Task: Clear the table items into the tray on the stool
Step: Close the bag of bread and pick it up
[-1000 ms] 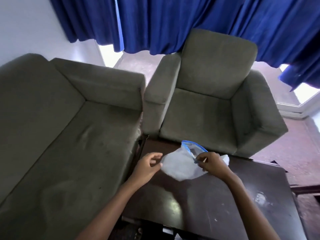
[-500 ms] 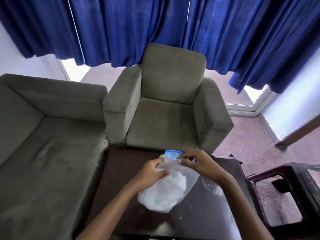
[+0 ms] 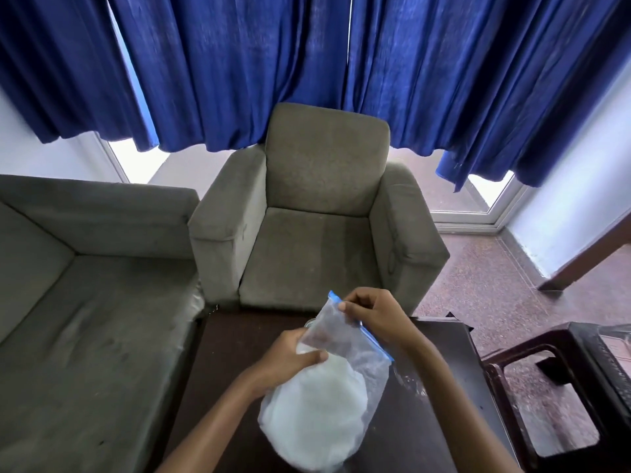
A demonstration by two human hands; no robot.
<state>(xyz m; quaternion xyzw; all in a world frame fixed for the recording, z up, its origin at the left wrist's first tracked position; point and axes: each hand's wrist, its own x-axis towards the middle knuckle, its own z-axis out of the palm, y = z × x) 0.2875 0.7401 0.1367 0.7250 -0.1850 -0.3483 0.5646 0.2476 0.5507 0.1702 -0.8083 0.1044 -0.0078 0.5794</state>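
A clear zip bag [image 3: 321,414] with a blue seal strip and white stuff inside hangs above the dark wooden table [image 3: 235,339]. My left hand [image 3: 290,358] grips the bag's upper left side. My right hand [image 3: 372,314] pinches the blue seal at the top. At the right edge stands a dark stool [image 3: 560,384] with something clear and shiny on its top; I cannot tell whether that is the tray.
A grey armchair [image 3: 317,213] stands just behind the table, and a grey sofa [image 3: 85,302] runs along its left side. Blue curtains [image 3: 307,63] hang behind. Speckled floor [image 3: 485,285] lies to the right, between armchair and stool.
The bag has been lifted off the table and now hangs upright between both hands, larger in view. The view swung right, bringing the stool into sight.
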